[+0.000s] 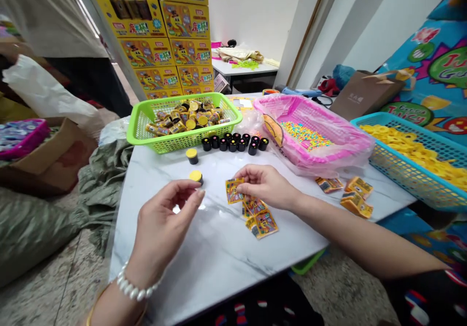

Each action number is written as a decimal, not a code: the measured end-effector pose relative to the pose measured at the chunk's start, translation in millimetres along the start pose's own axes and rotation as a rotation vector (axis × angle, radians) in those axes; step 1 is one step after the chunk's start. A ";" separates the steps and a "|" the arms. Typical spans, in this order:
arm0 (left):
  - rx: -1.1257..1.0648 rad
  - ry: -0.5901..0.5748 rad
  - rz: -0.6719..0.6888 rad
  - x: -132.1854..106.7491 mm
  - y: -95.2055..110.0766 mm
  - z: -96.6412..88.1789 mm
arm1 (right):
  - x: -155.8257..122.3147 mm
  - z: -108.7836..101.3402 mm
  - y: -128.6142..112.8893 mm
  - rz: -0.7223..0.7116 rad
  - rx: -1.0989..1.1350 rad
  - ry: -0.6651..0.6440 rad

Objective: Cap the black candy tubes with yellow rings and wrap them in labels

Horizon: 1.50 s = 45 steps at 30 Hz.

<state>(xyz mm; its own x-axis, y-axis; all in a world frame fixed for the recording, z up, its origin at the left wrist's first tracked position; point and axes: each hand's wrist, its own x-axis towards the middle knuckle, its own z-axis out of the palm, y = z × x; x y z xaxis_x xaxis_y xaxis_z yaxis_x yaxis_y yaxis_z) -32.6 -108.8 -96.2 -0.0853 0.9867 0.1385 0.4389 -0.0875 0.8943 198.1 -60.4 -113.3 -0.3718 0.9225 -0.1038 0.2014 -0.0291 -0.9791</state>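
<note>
My right hand (268, 185) pinches a small yellow printed label (234, 191) between thumb and fingers. More such labels (264, 223) lie overlapping on the table just below it. On the left, my left hand (164, 219) has its thumb and forefinger curved with a gap between the tips, and I see nothing in them. Just beyond those fingertips stands a small black cup with a yellow lid (196, 176); whether they touch cannot be made out. A second yellow-lidded cup (191, 156) is a little farther back. Several small black cups (233, 144) form rows behind the labels.
A green basket (160, 146) of labelled cups stands at the back left. Beside it is a pink basket (317, 163) with colourful beads. At right are a blue basket (404, 185) of yellow pieces and label bundles (355, 204). Stacked yellow boxes (146, 53) and a person (54, 19) are behind.
</note>
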 end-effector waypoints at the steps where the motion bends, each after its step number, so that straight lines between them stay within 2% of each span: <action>1: -0.077 -0.020 -0.035 -8.0 6.4 -0.2 | 3.0 4.6 -3.6 -0.001 0.018 -0.021; 4: -0.203 -0.003 -0.132 -25.4 13.9 0.1 | 9.0 17.2 -9.0 0.015 0.014 -0.055; 8: -0.220 0.067 -0.148 -35.2 4.1 5.9 | 8.7 29.6 -7.1 -0.012 0.003 -0.093; 13: -0.235 0.048 -0.134 -37.1 -10.2 15.6 | 5.0 36.8 -4.3 -0.056 -0.020 -0.094; 18: -0.228 0.041 -0.080 -39.3 -12.6 13.4 | 4.8 42.9 -3.5 -0.136 -0.128 -0.103; 23: -0.274 0.160 -0.148 -42.5 -15.9 11.0 | 6.0 49.7 -4.8 -0.215 -0.223 -0.049; 28: -0.276 0.137 -0.166 -40.2 -19.7 10.3 | 10.3 57.2 -16.6 -0.280 -0.255 -0.089; 32: -0.287 0.242 -0.137 -38.4 -19.9 8.5 | 14.9 65.4 -26.6 -0.423 -0.293 -0.086; 35: -0.255 0.282 -0.097 -39.4 -19.7 8.0 | 16.6 70.0 -24.4 -0.408 -0.217 -0.098; 38: -0.257 0.275 -0.095 -40.5 -18.2 9.2 | 16.5 72.5 -15.2 -0.316 -0.166 -0.090; 41: -0.300 0.223 -0.120 -39.6 -17.0 10.6 | 16.6 73.6 -8.3 -0.321 -0.208 -0.053; 43: -0.349 0.181 -0.191 -38.1 -17.5 10.5 | 18.3 72.2 -8.6 -0.361 -0.250 -0.057; 45: -0.416 0.147 -0.298 -36.4 -18.6 9.6 | 22.2 67.8 -12.9 -0.393 -0.276 -0.125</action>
<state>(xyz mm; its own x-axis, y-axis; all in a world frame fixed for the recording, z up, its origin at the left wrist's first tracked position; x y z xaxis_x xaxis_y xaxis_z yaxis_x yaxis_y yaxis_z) -29.1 -141.7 -122.0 -0.2900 0.9500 -0.1159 -0.0128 0.1172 0.9930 125.8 -65.6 -114.9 -0.5701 0.7895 0.2274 0.2500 0.4304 -0.8673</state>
